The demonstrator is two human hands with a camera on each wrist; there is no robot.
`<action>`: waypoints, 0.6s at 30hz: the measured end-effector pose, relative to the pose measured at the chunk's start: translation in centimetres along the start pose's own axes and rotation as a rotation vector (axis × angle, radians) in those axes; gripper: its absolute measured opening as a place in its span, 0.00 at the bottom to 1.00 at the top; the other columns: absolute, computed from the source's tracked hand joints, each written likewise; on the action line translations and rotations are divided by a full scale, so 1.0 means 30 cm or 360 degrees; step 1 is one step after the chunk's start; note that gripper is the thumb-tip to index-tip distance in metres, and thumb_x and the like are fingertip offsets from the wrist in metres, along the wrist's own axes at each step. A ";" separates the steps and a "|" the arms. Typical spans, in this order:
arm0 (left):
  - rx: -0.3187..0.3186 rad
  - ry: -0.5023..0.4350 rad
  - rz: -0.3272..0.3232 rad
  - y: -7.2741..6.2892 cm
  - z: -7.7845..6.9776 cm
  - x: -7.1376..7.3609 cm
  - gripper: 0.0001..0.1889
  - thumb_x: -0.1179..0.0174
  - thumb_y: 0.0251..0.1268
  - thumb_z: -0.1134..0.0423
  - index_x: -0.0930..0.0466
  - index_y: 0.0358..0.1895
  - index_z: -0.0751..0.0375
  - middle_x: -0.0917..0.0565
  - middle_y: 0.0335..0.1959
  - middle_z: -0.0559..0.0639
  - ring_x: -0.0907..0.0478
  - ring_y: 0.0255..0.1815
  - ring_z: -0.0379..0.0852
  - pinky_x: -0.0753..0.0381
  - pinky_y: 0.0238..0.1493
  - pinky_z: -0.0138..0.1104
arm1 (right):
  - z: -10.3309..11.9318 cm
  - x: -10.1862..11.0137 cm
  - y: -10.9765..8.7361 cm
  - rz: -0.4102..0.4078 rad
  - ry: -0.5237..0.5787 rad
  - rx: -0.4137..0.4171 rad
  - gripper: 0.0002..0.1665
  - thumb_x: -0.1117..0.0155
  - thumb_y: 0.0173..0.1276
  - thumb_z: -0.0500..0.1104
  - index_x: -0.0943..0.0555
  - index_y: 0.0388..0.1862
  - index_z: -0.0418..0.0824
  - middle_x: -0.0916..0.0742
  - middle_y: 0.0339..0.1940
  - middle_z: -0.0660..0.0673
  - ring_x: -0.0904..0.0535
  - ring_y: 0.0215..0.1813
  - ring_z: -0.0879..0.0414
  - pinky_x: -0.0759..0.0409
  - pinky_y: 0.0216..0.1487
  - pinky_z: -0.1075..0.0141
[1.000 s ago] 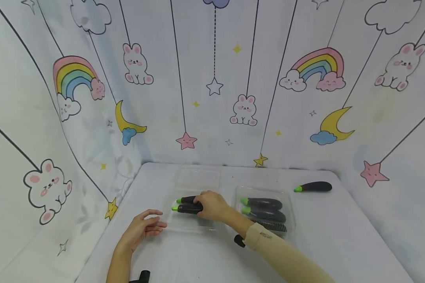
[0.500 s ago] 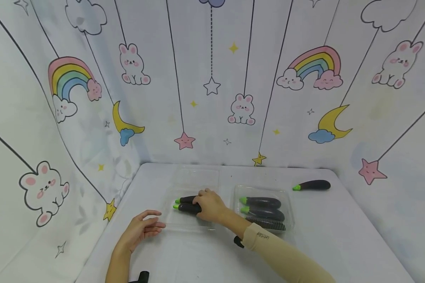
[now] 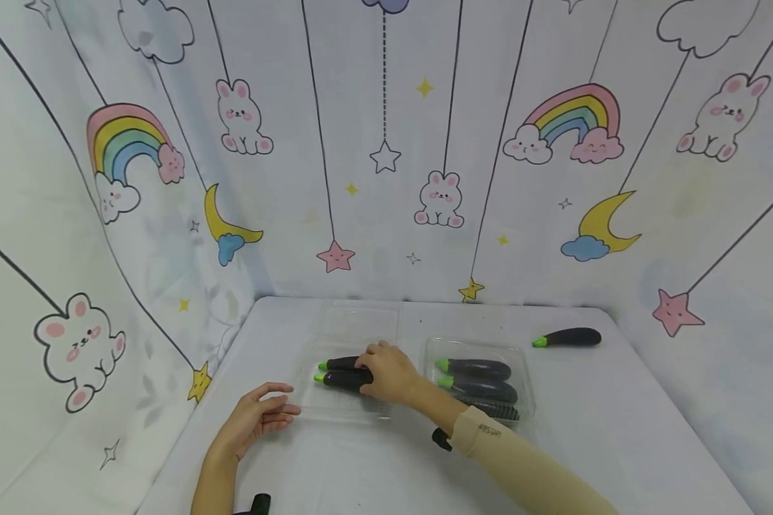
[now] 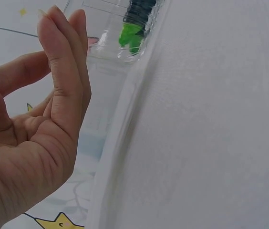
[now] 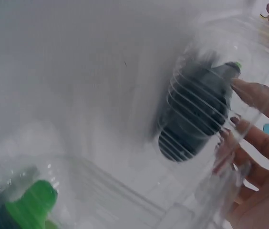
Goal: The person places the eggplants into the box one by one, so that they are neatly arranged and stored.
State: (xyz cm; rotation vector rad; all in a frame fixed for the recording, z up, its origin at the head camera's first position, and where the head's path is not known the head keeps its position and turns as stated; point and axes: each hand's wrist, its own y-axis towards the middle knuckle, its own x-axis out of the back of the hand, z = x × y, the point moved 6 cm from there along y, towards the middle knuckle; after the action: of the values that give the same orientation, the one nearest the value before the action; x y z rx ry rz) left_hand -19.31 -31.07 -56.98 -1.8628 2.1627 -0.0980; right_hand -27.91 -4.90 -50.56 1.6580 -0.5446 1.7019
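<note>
In the head view two dark eggplants with green stems lie side by side in the left clear plastic box: a front eggplant (image 3: 341, 379) and a rear eggplant (image 3: 340, 363). My right hand (image 3: 391, 373) reaches over their right ends. Through the box's ribbed wall, the right wrist view shows a dark eggplant (image 5: 194, 107) beside the spread fingers (image 5: 256, 140), the thumb close to its upper end. My left hand (image 3: 260, 418) holds nothing, its fingers loosely extended near the left box's (image 3: 305, 400) left side.
A second clear box (image 3: 483, 345), right of my right hand, holds several eggplants, one seen through its ribbed front wall. Farther right, a lone eggplant (image 3: 572, 337) lies on the white tablecloth (image 3: 592, 415). A patterned curtain (image 3: 386, 236) stands behind the table.
The front eggplant has settled lower in the left box. My right hand has loosened and slid slightly right, off its end. My left hand has stayed put.
</note>
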 end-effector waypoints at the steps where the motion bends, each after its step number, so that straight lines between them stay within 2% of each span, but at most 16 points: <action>1: 0.0000 0.0001 0.0001 0.000 0.000 0.001 0.23 0.42 0.81 0.62 0.30 0.70 0.71 0.10 0.45 0.64 0.09 0.42 0.51 0.09 0.44 0.35 | -0.005 0.009 -0.001 -0.0007 0.0009 -0.0006 0.27 0.19 0.61 0.57 0.12 0.57 0.52 0.14 0.52 0.51 0.21 0.50 0.56 0.18 0.53 0.62; 11: 0.0000 -0.0005 0.0006 0.001 -0.001 -0.003 0.21 0.43 0.81 0.63 0.30 0.69 0.71 0.10 0.44 0.63 0.09 0.41 0.49 0.09 0.44 0.35 | -0.063 0.085 -0.026 -0.0107 0.0111 -0.0011 0.23 0.20 0.64 0.53 0.12 0.55 0.47 0.12 0.49 0.50 0.18 0.52 0.52 0.16 0.56 0.57; 18: 0.0023 0.0003 -0.0020 0.006 0.002 0.000 0.23 0.44 0.81 0.63 0.32 0.70 0.72 0.09 0.44 0.62 0.09 0.41 0.50 0.10 0.45 0.35 | -0.113 0.143 -0.059 -0.0165 0.0237 -0.0036 0.20 0.22 0.66 0.52 0.12 0.54 0.47 0.13 0.46 0.50 0.20 0.47 0.55 0.16 0.46 0.61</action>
State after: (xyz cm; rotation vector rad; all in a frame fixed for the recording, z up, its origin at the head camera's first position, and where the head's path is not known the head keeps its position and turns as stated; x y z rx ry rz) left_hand -19.47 -31.03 -57.10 -1.8691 2.1461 -0.1174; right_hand -28.77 -0.49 -46.98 1.5027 -0.3990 1.7197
